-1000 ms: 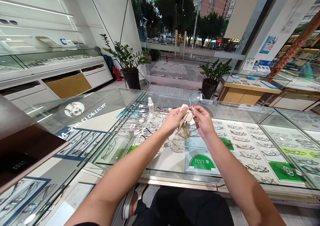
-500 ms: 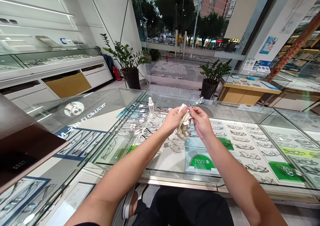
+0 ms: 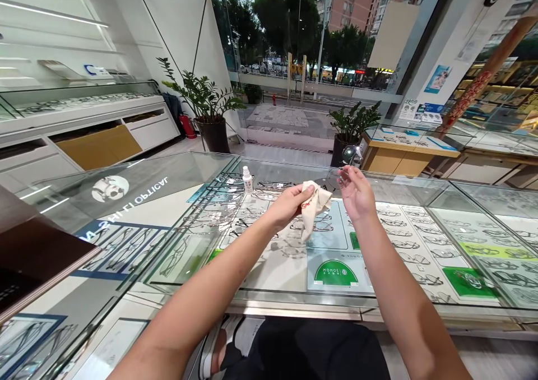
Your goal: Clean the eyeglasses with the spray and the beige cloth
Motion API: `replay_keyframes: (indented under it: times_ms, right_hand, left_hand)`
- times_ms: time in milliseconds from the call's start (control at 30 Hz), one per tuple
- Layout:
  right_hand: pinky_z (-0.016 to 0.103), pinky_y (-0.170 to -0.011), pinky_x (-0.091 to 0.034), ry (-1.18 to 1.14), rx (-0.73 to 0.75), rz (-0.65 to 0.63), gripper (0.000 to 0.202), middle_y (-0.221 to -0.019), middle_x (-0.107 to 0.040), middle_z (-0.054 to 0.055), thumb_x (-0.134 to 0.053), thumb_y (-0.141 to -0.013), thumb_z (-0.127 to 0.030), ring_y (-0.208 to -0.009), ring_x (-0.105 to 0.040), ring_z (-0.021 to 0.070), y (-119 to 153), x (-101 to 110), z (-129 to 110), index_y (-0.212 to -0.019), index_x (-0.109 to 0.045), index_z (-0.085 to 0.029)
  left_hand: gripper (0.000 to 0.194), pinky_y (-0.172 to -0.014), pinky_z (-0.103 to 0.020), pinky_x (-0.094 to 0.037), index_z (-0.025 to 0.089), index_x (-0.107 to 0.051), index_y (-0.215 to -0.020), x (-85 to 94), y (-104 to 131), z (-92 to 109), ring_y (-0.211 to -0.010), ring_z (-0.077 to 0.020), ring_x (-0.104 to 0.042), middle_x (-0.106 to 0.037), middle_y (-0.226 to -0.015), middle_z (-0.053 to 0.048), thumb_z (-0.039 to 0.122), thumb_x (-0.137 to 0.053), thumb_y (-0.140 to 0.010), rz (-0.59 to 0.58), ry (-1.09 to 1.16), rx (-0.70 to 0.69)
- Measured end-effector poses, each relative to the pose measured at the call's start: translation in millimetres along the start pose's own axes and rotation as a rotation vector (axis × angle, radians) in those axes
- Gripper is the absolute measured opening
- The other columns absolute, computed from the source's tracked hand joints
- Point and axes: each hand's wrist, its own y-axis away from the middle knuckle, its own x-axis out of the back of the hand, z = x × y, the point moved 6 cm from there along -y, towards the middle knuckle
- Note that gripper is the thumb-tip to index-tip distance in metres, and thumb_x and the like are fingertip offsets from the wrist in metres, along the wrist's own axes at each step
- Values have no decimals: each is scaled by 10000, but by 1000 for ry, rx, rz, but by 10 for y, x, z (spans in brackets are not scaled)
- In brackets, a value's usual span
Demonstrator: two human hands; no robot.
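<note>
Drawn right of the cleaning cloth point(image 3: 311, 214) pinched in my left hand point(image 3: 290, 205), the eyeglasses point(image 3: 352, 154) could drop if my right hand point(image 3: 357, 194), pinching with fingertips, slips.

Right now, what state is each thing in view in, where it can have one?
Cloth: crumpled, hanging from the left hand
Glasses: raised in the right hand, apart from the cloth
Bottle: upright on the glass counter
Display glasses: in rows under the glass
Fire extinguisher: upright
Potted plants: upright
</note>
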Motion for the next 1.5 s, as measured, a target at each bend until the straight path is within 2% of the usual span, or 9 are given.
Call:
replay_keyframes:
  times_ms: [233,567,700,867,1033,1167,1233,1367,1500]
  right_hand:
    - [223,-782,-553,-29,2,44,144,-979,-783,-32,-877,-752,-268,-921,-703,117,-54,54,8,-851,-772,-257]
    - [223,-793,-558,-53,6,47,127,-980,-776,-30,-843,-805,-263,-913,-714,103,-80,97,3,-903,-762,-249]
    - [227,-787,-558,-47,5,11,194,-972,-765,-36,-883,-771,-310,-909,-706,105,-98,103,9,-914,-761,-257]
    - [258,-803,-557,29,44,4,232,-1006,-768,-16,-897,-726,-356,-935,-694,134,-70,78,12,-900,-776,-263]
    - [347,-923,-541,201,112,-64,170,-985,-749,22,-841,-763,-377,-971,-670,185,22,-42,-25,-846,-763,-249]
    - [364,-963,-512,300,168,-152,114,-914,-655,20,-804,-771,-334,-950,-626,194,100,-169,-113,-741,-735,-248]
    - [354,-960,-494,330,171,-208,101,-889,-611,21,-776,-773,-303,-968,-604,200,131,-226,-159,-700,-727,-252]
    - [361,-949,-459,374,74,-346,123,-855,-595,35,-740,-765,-277,-1000,-585,224,175,-308,-177,-647,-730,-245]
    - [370,-888,-442,384,-63,-463,122,-811,-596,38,-741,-739,-283,-950,-569,230,212,-352,-108,-628,-720,-236]
  left_hand:
    - [514,-690,-254,-536,173,-663,-1020,-299,188,-148,-788,-139,-696,-741,-921,-47,494,-932,-721,-410,-169,219]
    - [479,-837,-329,-552,196,-776,-1055,-354,183,-434,-989,-240,-737,-789,-1036,-67,624,-781,-842,-619,-601,192]
    - [536,-1063,-446,-522,243,-754,-1289,-225,75,-241,-1281,-319,-661,-706,-1413,-110,587,-756,-878,-362,-649,-15]
    - [704,-1188,-528,-448,288,-571,-1511,12,-23,-28,-1475,-334,-529,-469,-1668,-131,579,-746,-894,11,-281,-131]
    - [608,-1230,-508,-416,215,-632,-1360,43,-67,-54,-1461,-331,-558,-549,-1601,-163,610,-709,-904,33,52,-1]
    - [592,-1164,-518,-475,202,-653,-1274,1,-88,-168,-1347,-339,-653,-634,-1502,-183,690,-577,-946,-37,37,125]
    - [590,-1097,-541,-513,202,-645,-1280,66,-82,-79,-1264,-340,-691,-677,-1422,-187,689,-542,-962,40,-137,-14]
    - [751,-1139,-540,-467,265,-507,-1488,161,168,468,-1403,-330,-552,-548,-1553,-161,644,-725,-877,355,-695,-717]
    - [925,-1172,-542,-432,330,-415,-1579,46,304,669,-1427,-324,-510,-547,-1556,-127,674,-797,-809,274,-988,-961]
